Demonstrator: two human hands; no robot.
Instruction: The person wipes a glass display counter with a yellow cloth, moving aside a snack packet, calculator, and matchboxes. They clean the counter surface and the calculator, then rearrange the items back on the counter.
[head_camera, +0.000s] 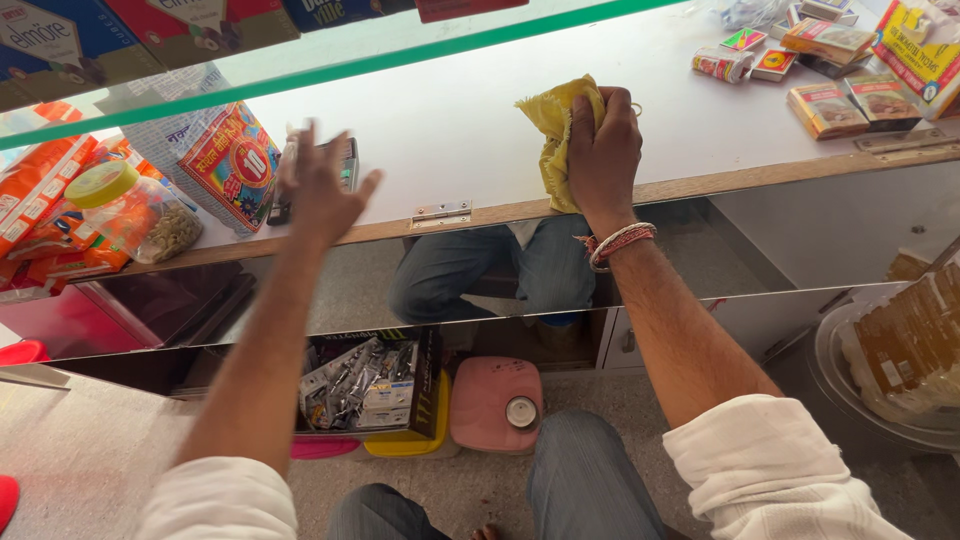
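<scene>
Behind a shop counter (480, 120), the right hand (603, 150) clenches a crumpled yellow cloth (556, 128) pressed against the white top near its front edge. The left hand (322, 190) hovers released, fingers spread, by a calculator (345, 165). Wiping looks midway, with much surface left.

The left hand (322, 190) is blurred, and the dark flat device (345, 165) behind it is partly hidden. The yellow cloth (556, 130) is partly covered by the right hand (604, 150). Packets (925, 45) are cut off at the edge.
</scene>
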